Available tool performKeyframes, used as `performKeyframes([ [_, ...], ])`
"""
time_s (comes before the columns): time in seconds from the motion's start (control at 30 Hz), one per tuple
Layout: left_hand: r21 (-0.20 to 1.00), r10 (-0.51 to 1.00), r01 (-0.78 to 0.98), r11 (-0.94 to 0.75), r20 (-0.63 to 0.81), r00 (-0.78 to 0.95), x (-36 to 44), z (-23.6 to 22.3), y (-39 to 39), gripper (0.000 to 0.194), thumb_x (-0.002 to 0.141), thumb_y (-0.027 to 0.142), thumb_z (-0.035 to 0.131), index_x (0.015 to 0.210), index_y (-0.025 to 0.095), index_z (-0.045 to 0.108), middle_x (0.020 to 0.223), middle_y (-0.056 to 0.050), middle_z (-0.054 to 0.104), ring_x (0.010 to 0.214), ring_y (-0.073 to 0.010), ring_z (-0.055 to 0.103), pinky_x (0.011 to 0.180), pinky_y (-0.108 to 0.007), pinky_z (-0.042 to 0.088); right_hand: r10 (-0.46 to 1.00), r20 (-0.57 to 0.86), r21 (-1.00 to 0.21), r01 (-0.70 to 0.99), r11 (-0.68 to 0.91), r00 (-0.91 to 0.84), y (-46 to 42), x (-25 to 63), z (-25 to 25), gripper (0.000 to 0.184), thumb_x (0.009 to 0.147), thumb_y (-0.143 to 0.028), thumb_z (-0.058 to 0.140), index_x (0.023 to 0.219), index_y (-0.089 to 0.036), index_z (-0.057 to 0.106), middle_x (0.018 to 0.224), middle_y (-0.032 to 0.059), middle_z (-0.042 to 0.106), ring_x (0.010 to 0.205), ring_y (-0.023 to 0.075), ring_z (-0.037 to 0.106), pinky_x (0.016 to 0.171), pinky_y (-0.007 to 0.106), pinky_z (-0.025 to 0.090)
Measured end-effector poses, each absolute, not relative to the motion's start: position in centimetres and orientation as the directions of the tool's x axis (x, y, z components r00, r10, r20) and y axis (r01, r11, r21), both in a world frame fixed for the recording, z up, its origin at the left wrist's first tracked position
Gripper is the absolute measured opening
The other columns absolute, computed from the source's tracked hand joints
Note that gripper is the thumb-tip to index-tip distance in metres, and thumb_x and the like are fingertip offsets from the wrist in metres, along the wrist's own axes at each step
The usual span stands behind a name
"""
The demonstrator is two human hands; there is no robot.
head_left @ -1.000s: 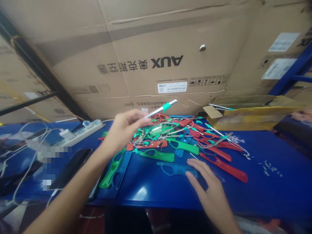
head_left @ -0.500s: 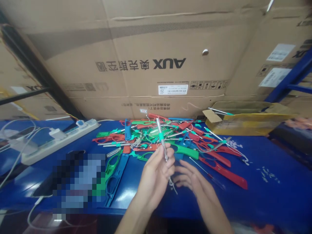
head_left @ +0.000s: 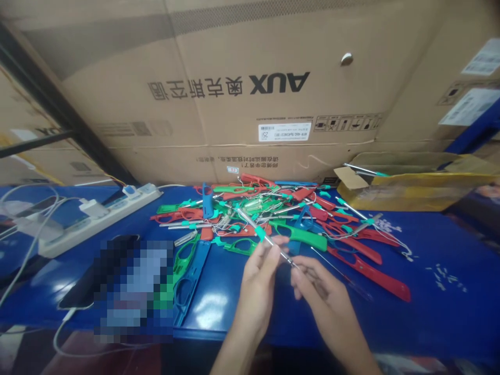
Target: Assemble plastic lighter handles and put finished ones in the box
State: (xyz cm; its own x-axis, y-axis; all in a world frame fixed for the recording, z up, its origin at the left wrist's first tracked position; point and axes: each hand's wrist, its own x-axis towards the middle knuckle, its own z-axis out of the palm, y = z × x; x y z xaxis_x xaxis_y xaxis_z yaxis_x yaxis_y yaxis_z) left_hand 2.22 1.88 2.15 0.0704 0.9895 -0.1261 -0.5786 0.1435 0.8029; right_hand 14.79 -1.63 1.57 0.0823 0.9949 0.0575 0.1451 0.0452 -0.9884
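Note:
A slim metal lighter tube (head_left: pixel 249 221) with a green collar slants down to the right above the near part of the table. My left hand (head_left: pixel 255 284) is closed round its middle, just below the collar. At the lower end, my right hand (head_left: pixel 326 294) pinches the tube between thumb and fingers; the very tip is hidden there. Just beyond my hands is a heap of lighter parts, among them a green handle shell (head_left: pixel 307 236), a red handle shell (head_left: pixel 375 274) and a blue handle shell (head_left: pixel 191 281). A thin-shafted screwdriver (head_left: pixel 332 266) lies right of my hands.
A yellow-taped carton (head_left: pixel 406 195) holding metal tubes stands at the back right. Small pale pieces (head_left: pixel 445 276) are scattered on the blue table (head_left: pixel 425 323). On the left are a white power strip (head_left: pixel 105 221), cables and a phone (head_left: pixel 101 271). A large cardboard sheet (head_left: pixel 219 47) stands behind.
The tube has tilted from near upright to a slant. My right hand, apart and loosely open before, has come to its lower end and closed. The view has shifted slightly.

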Motion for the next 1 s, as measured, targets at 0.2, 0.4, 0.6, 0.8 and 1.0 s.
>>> performKeyframes([
  [0.2, 0.848, 0.975, -0.507, 0.156, -0.213, -0.056, 1.1, 0.8, -0.5, 0.035, 0.086, 0.047, 0.082, 0.106, 0.018, 0.076, 0.088, -0.002, 0.066, 0.076, -0.0131, 0.057, 0.076, -0.024, 0.048, 0.988, 0.119, -0.960, 0.265, 0.089, 0.097, -1.7, 14.6, 1.6, 0.027, 0.093, -0.049, 0.068, 0.090, -0.023, 0.076, 0.079, 0.0026, 0.074, 0.072, 0.0167, 0.069, 0.069, 0.024, 0.056],
  [0.4, 0.852, 0.973, -0.512, 0.106, -0.196, -0.125, 1.0, 1.3, -0.9, 0.033, 0.085, 0.047, 0.084, 0.098, 0.017, 0.075, 0.079, -0.001, 0.064, 0.072, -0.0122, 0.056, 0.073, -0.023, 0.047, 0.994, 0.073, -0.974, 0.219, 0.055, 0.076, -2.6, 14.5, 1.4, 0.022, 0.093, -0.046, 0.070, 0.097, -0.026, 0.077, 0.082, 0.0008, 0.075, 0.071, 0.0150, 0.069, 0.068, 0.022, 0.055],
  [0.6, 0.854, 0.977, -0.520, 0.021, -0.128, -0.170, 1.0, 1.3, -1.1, 0.030, 0.085, 0.043, 0.084, 0.099, 0.018, 0.076, 0.082, -0.001, 0.065, 0.068, -0.0110, 0.054, 0.068, -0.022, 0.046, 0.965, 0.125, -0.968, 0.242, 0.067, 0.231, -3.1, 13.9, 1.0, 0.018, 0.090, -0.042, 0.074, 0.091, -0.025, 0.078, 0.083, 0.0009, 0.076, 0.071, 0.0148, 0.069, 0.066, 0.022, 0.055],
  [0.8, 0.880, 0.980, -0.474, 0.023, -0.114, -0.164, 1.1, 1.2, -1.2, 0.028, 0.086, 0.042, 0.083, 0.099, 0.018, 0.076, 0.084, -0.002, 0.068, 0.068, -0.0116, 0.054, 0.068, -0.023, 0.046, 0.960, 0.157, -0.960, 0.263, 0.094, 0.230, -3.1, 14.0, 0.9, 0.015, 0.090, -0.040, 0.074, 0.091, -0.025, 0.079, 0.083, 0.0011, 0.077, 0.070, 0.0155, 0.069, 0.066, 0.023, 0.055],
  [1.0, 0.891, 0.984, -0.453, 0.029, -0.106, -0.146, 1.2, 1.2, -1.3, 0.027, 0.088, 0.043, 0.081, 0.099, 0.019, 0.076, 0.079, -0.002, 0.068, 0.068, -0.0124, 0.055, 0.069, -0.024, 0.048, 0.965, 0.171, -0.950, 0.292, 0.109, 0.197, -3.4, 14.1, 1.5, 0.018, 0.093, -0.041, 0.069, 0.087, -0.025, 0.077, 0.076, 0.0005, 0.074, 0.063, 0.0142, 0.064, 0.062, 0.023, 0.053],
])
